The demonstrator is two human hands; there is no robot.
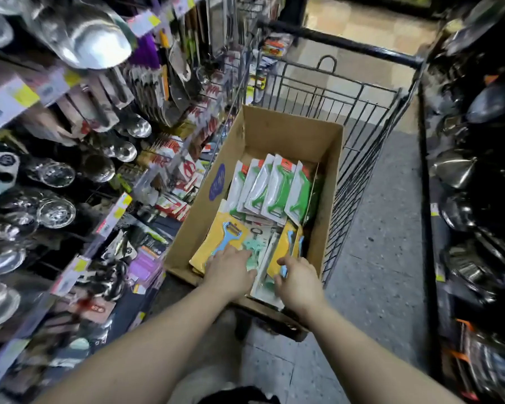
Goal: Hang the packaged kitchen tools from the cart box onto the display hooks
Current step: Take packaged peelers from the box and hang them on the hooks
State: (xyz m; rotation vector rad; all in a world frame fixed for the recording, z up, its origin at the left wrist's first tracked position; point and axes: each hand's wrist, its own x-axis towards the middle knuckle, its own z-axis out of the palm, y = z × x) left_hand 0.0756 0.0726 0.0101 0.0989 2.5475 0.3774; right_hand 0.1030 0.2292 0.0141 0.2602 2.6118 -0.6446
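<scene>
Cardboard cart box (277,135), brown and open-topped in the black wire cart (362,118), well stocked with green and yellow carded peelers (270,185) — left hand (231,272) flat on them, right hand (296,277) pinching one yellow card; most hanging seemingly remains.

An open cardboard box (263,135) sits in the wire cart (362,118). Yellow-carded blue peelers (216,240) lie flat under the hands, with overlapping green-tool packs (274,185) just beyond the fingertips.
</scene>
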